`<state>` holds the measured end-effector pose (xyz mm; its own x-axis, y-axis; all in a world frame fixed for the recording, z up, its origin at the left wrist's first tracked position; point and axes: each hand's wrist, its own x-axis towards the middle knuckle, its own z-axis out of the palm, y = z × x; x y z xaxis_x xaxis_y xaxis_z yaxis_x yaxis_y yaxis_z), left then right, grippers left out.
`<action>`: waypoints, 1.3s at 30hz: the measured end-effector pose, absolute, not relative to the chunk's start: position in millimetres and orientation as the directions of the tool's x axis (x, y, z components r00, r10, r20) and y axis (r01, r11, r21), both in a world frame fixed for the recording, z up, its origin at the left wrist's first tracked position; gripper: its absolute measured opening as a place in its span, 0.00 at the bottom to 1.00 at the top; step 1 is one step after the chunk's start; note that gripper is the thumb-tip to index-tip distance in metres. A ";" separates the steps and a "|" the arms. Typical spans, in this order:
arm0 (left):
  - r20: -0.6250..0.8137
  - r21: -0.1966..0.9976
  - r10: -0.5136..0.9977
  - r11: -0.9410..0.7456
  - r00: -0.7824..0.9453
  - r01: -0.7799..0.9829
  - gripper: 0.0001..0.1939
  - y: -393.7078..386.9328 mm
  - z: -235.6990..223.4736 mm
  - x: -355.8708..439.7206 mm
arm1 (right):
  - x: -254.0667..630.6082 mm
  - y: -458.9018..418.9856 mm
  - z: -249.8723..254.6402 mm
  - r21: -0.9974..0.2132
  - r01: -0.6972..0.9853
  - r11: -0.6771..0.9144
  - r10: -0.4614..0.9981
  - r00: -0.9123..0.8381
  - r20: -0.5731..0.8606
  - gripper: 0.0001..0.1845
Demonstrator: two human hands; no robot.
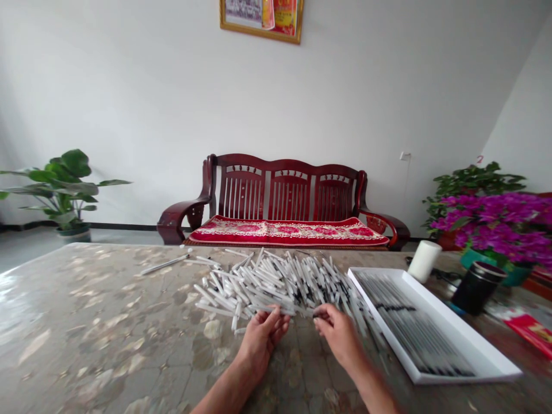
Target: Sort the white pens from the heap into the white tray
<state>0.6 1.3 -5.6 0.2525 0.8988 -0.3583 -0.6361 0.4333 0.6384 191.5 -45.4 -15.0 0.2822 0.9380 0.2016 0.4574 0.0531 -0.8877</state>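
My left hand is closed, thumb and fingers pinched on a translucent whitish pen barrel at the near edge of a heap. To its right, my right hand pinches a small black pen part; its exact shape is mostly hidden by the fingers. The two hands are a short gap apart, low over the table. Just beyond them lies a loose heap of pen parts, mostly whitish tubes with some black pieces among them. Right of my right hand, a shallow white box holds rows of clear pens with black ends.
The patterned table spreads to the left, with a lone pen near its far side. Beyond the box stand a white cylinder, a black cup and purple flowers. A red packet lies at right. A wooden bench is behind.
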 end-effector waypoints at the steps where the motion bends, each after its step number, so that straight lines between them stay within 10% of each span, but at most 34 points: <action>1: -0.348 0.642 0.900 0.433 0.263 -0.633 0.08 0.0 -5.8 1.2 | 183.1 -41.9 -18.1 -0.906 0.414 0.082 0.935 0.284 0.214 0.08; 39: -0.235 0.685 0.936 0.352 0.264 -0.638 0.18 1.2 -13.4 4.1 | 161.0 -24.9 -35.2 -0.927 0.295 0.232 0.913 0.263 0.312 0.11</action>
